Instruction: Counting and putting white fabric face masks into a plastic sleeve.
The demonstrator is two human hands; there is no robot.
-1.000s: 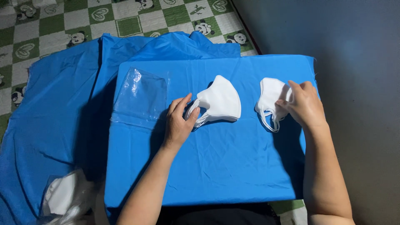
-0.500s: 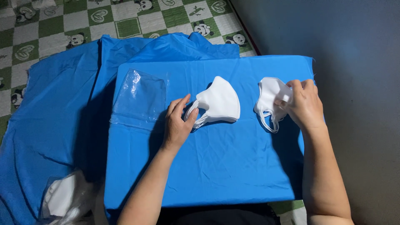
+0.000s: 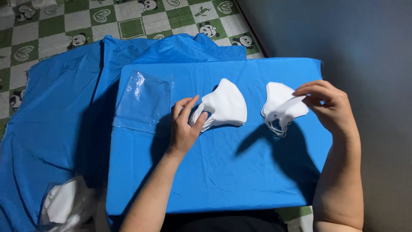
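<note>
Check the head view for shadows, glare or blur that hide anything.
Head view: sharp; hard shadows fall below the right hand and beside the left hand on the blue cloth; glare streaks the clear plastic bag; both mask stacks stay readable.

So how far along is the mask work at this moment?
Done: nothing looks packed; the clear plastic bag lies flat on the blue-covered table. In hand: the left hand rests on one stack of white masks, and the right hand pinches the second stack. Left: both stacks are outside the bag.

White masks (image 3: 226,105), blue cloth (image 3: 223,172), green-white checked panda floor mat (image 3: 86,21).
</note>
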